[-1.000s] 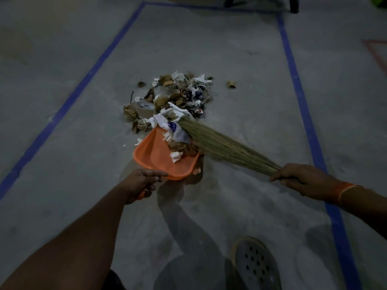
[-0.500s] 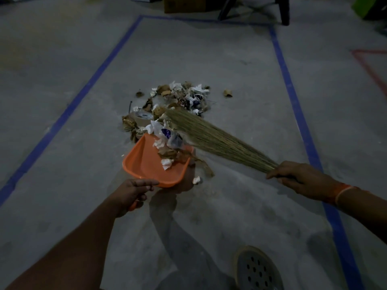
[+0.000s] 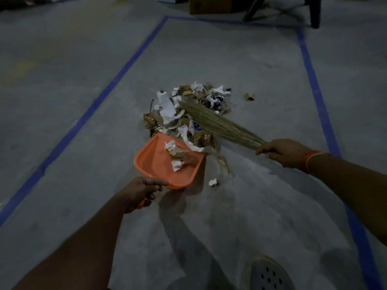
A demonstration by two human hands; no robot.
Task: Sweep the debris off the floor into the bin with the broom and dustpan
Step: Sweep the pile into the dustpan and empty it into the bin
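Well, your left hand [image 3: 139,192] gripped the orange dustpan [image 3: 159,162] by its handle, and your right hand [image 3: 281,152] held the broom [image 3: 217,124], bristles lying across the debris pile [image 3: 188,109] at 12 o'clock. 1 paper scrap [image 3: 213,182] sat just beside the pan at 3 o'clock. Blue tape [image 3: 100,95] bordered the floor.

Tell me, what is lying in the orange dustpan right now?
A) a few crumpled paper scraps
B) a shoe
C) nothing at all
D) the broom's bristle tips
A: white crumpled paper scraps lie inside the orange dustpan, while the broom rests on the pile beyond it.
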